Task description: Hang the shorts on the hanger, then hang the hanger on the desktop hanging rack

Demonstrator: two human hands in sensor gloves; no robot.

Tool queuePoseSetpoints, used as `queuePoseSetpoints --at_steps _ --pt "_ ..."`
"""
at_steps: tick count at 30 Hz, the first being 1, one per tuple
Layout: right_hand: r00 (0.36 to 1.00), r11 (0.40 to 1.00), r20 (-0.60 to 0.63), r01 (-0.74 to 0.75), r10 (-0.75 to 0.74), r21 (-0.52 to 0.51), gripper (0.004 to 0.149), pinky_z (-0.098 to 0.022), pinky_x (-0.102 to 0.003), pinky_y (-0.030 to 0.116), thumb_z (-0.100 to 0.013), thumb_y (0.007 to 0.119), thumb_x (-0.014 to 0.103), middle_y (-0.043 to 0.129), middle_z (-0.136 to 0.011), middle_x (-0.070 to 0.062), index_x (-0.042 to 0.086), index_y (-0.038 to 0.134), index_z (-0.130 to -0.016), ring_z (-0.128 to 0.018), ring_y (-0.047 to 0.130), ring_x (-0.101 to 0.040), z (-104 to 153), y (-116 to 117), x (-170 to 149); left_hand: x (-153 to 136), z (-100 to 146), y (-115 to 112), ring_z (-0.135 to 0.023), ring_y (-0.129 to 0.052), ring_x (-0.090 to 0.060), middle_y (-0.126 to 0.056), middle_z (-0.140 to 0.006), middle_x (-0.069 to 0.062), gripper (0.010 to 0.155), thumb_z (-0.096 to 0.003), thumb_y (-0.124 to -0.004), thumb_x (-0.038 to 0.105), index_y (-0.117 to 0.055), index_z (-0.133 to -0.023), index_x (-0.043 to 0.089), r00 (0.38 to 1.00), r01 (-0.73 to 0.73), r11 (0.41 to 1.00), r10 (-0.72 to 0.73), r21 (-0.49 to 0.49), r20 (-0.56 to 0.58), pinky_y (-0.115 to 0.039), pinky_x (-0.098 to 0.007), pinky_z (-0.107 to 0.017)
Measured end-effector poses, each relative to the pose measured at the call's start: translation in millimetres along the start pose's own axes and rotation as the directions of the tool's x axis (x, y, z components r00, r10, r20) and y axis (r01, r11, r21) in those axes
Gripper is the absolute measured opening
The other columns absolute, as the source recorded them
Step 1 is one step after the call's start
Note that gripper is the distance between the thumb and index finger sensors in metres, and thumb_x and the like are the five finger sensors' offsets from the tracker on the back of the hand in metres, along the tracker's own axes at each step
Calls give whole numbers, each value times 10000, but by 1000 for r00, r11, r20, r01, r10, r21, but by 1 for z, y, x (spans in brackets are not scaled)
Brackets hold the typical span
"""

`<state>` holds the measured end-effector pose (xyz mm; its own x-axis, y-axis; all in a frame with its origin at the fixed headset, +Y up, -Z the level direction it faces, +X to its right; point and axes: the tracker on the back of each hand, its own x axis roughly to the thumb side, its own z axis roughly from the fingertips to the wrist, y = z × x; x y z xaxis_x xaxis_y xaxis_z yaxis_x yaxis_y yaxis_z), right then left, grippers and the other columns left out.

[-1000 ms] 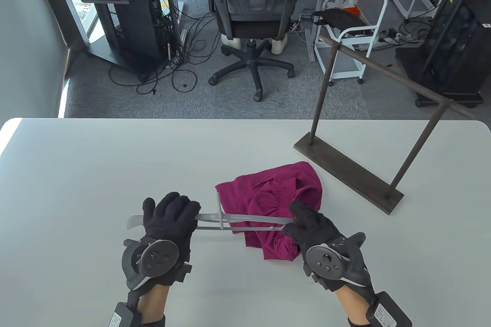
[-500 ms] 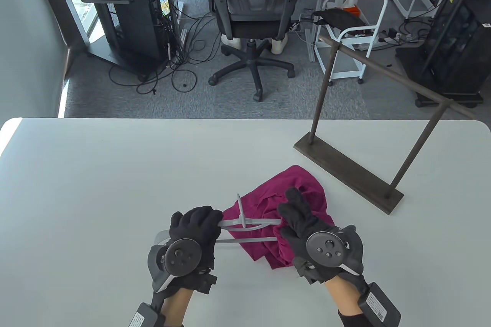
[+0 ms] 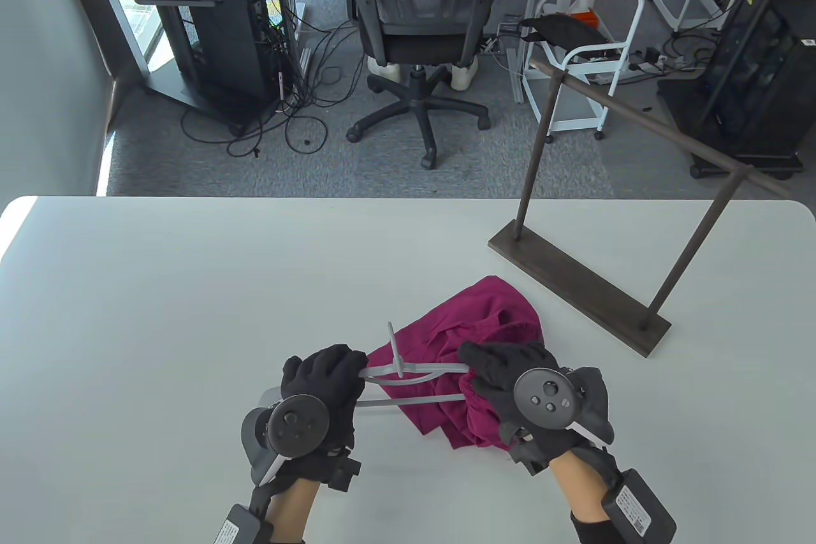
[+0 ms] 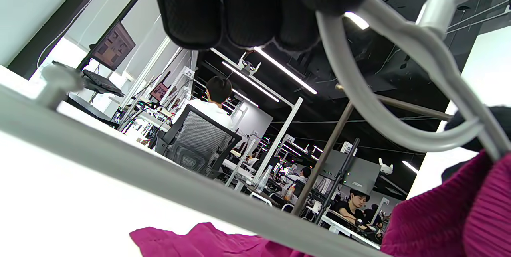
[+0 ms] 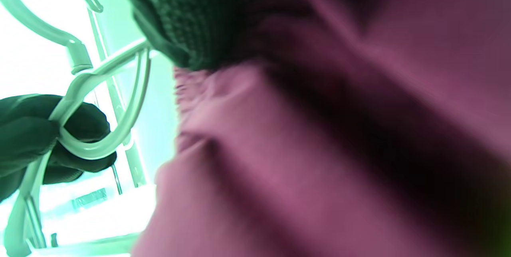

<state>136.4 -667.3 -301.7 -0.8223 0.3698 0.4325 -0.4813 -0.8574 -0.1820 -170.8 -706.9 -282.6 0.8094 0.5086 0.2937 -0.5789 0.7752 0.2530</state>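
The grey plastic hanger point(image 3: 414, 370) is held level just above the table, its hook point(image 3: 394, 347) pointing away from me. My left hand point(image 3: 328, 372) grips its left arm; in the left wrist view the fingers point(image 4: 239, 9) curl over the hanger point(image 4: 159, 177). The magenta shorts point(image 3: 500, 314) lie crumpled under and behind the hanger's right half. My right hand point(image 3: 494, 368) is at the hanger's right end, fingers curled into the cloth. In the right wrist view the shorts point(image 5: 319, 129) fill the frame, a fingertip point(image 5: 187, 17) pressed into them. The dark wooden rack point(image 3: 577, 286) stands at the right.
The rack's bar point(image 3: 656, 129) runs diagonally above its base, out past the table's far right edge. The white table point(image 3: 191, 289) spreads bare to the left. An office chair point(image 3: 424, 14), a computer stand and carts stand on the floor beyond.
My left hand carried the hanger to the right, toward the shorts. The right hand's fingers, straight half a second ago, have curled down onto the cloth at the hanger's right end.
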Motion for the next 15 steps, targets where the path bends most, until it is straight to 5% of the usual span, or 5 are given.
queuePoseSetpoints --at_steps 8,15 --pt "998 998 -3 69 -69 12 556 -602 -644 765 -376 914 268 921 -815 -36 250 780 -915 -719 956 -356 -14 10 3 -4 0 2 -950 -793 -325 -707 -1017 -13 529 -425 -739 424 -763 -939 299 1000 -19 1000 19 -8 -2 -479 -712 -689" --pt "998 991 -26 -56 53 -125 550 -542 -567 844 -367 920 278 937 -800 1 266 790 -902 -532 1014 -277 -53 -23 11 -17 7 30 -1027 -603 -344 -526 -1076 -55 698 -403 -741 526 -579 -1027 259 994 -101 980 92 171 62 -395 -662 -729"
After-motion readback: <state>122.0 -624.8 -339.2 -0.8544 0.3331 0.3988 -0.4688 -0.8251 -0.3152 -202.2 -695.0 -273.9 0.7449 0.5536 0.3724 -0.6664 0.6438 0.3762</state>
